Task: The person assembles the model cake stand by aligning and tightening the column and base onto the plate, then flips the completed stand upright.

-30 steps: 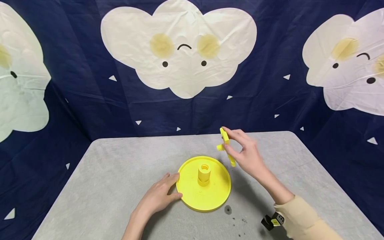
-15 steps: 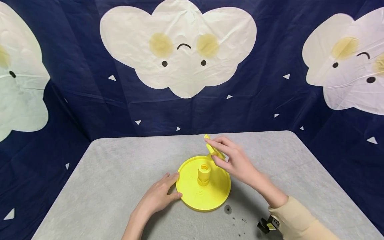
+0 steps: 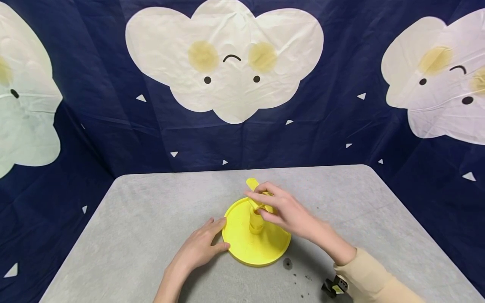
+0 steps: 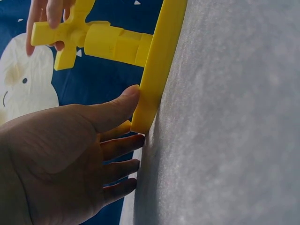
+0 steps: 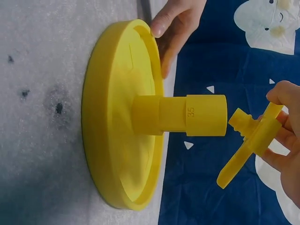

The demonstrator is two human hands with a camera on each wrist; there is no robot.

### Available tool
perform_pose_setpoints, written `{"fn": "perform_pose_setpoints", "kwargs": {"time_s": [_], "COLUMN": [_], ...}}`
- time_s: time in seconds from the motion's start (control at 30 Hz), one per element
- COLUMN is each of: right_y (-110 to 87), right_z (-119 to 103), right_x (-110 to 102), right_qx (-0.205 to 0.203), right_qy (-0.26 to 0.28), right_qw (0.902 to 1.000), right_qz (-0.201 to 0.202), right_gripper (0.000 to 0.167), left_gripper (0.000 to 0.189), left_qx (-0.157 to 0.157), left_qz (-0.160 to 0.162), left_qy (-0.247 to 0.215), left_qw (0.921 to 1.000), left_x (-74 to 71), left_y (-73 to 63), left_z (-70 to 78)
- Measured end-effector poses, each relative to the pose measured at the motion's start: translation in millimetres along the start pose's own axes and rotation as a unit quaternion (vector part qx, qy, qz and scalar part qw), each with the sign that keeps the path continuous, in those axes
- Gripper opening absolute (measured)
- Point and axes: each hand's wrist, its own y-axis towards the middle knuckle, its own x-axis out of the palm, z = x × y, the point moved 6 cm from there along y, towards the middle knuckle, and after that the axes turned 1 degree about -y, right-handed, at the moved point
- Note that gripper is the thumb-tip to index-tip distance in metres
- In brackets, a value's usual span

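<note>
A round yellow base [image 3: 242, 252] with a raised rim lies on the table, and an upright hollow post [image 5: 204, 115] marked 35 rises from its centre. My left hand [image 3: 201, 246] touches the base's left edge, thumb and fingertips against the rim, fingers extended. Between thumb and fingers, my right hand [image 3: 286, 212] pinches a yellow knob-like piece [image 5: 263, 133] with several flat arms and a short threaded stub. In the right wrist view that stub points toward the post's top, tilted, with a small gap between them. From the head, the piece overlaps the post's top.
The grey table [image 3: 151, 227] has dark spots [image 3: 288, 264] to the right of the base. A black device [image 3: 334, 287] hangs at the right sleeve. Behind the table stands a dark blue curtain [image 3: 212, 139] with white clouds.
My right hand has brought the knob-like piece left and down, from beside the base to over the post, turning it so the stub points downward. The left hand and base stay put.
</note>
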Motion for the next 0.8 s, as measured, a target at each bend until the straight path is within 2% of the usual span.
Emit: {"fn": "perform_pose_setpoints", "kwargs": {"time_s": [0.4, 0.53, 0.8], "right_y": [-2.6, -2.0, -4.3], "right_z": [-7, -10, -16], "right_x": [15, 21, 32], "right_qx": [-0.044, -0.047, -0.075], "right_qy": [-0.083, -0.099, -0.15], "right_qw": [0.9948, 0.9922, 0.982], "right_qz": [-0.039, -0.059, -0.087], "right_gripper": [0.058, 0.058, 0.058], "left_gripper": [0.071, 0.071, 0.072], "left_qx": [-0.002, -0.008, -0.009], "left_qz": [0.0, -0.001, -0.005], "left_qy": [0.002, 0.001, 0.003], "left_qw": [1.0, 1.0, 0.9999], "left_x": [0.6, 1.4, 1.8], "left_y": [2.0, 1.6, 1.6], "left_z": [-0.6, -1.1, -0.6]}}
